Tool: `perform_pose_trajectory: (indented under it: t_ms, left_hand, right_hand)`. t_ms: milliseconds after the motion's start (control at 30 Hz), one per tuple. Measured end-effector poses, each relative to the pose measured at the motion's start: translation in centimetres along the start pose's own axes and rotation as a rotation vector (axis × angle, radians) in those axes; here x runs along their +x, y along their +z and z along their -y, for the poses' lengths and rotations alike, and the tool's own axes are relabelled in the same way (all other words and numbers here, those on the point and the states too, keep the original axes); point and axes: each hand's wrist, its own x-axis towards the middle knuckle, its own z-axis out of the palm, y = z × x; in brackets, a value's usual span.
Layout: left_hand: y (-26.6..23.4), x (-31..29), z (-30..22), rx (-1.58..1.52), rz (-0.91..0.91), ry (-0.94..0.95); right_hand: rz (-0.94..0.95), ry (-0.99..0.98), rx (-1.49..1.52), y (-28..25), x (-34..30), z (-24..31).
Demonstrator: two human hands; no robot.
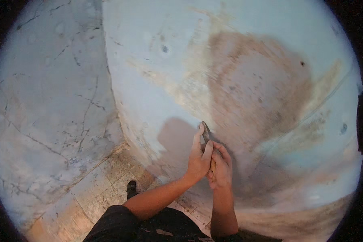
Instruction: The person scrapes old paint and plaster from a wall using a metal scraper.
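Note:
My right hand is closed around the tan handle of a small trowel, whose dark, narrow blade points up and away. Along the blade's left side lies my left hand. Its index finger reaches to the tip and its thumb presses near the handle, pinching the tool. Pale dust coats the fingers. Behind the hands rises a pale blue wall with a large brown plaster patch up and to the right. The blade's tip overlaps the wall near the patch's lower left; whether it touches, I cannot tell.
To the left, a grey-blue wall with dark cracks meets the pale wall at a corner. Below is a stained tiled floor, with my dark shoe on it. A small hole marks the patch's upper right.

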Motion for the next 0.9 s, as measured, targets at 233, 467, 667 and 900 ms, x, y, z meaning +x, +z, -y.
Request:
perform_pose_trajectory:
  t_ms: [233, 467, 667, 900]
  left_hand:
    - [-7.9, 5.8, -2.7, -0.11, 0.006, 0.035]
    - [-16.6, 12.4, -3.5, -0.088, -0.042, 0.007]
    - [-26.3, 19.2, -3.6, 0.004, -0.048, 0.082]
    - [-31.9, 23.4, -7.1, 0.018, -0.072, 0.005]
  right_hand:
    - [0.09, -0.024, 0.089, 7.4, 5.2, -3.5]
    - [0.102, -0.006, 0.106, 16.9, 10.3, -5.9]
    - [0.119, -0.016, 0.13, 26.5, 15.1, -9.1]
    - [0.248, -0.018, 0.148, 33.1, 18.6, -10.3]
